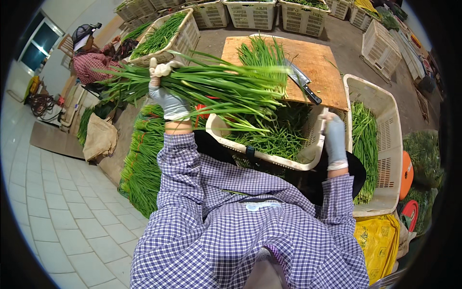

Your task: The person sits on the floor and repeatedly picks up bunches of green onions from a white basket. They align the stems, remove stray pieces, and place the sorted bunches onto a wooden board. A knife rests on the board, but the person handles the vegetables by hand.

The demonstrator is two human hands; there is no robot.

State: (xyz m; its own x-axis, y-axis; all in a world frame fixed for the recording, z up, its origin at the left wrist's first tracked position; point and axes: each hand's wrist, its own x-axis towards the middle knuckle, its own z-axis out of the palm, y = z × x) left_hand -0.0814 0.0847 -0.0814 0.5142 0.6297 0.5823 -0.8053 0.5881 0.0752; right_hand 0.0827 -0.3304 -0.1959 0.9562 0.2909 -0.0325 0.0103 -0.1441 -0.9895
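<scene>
My left hand (pixel 166 91), in a pale glove, is closed around a large bunch of garlic chives (pixel 221 79). The bunch lies sideways above the near white crate (pixel 269 156), its right-hand ends over the edge of the wooden board (pixel 313 58). More chives stand on that board (pixel 264 53), beside a cleaver (pixel 304 82) with a black handle. Loose greens (pixel 279 137) fill the near crate. At this crate's right rim, my gloved right hand (pixel 335 139) is curled closed; whether it grips the rim or something small is hidden.
Another white crate (pixel 392 144) with chives stands at right. Bundled chives (pixel 142 164) are stacked on my left. A person in a checked shirt (pixel 91 65) sits at far left near a filled crate (pixel 192 36). Several crates line the back. A yellow sack (pixel 378 241) lies at lower right.
</scene>
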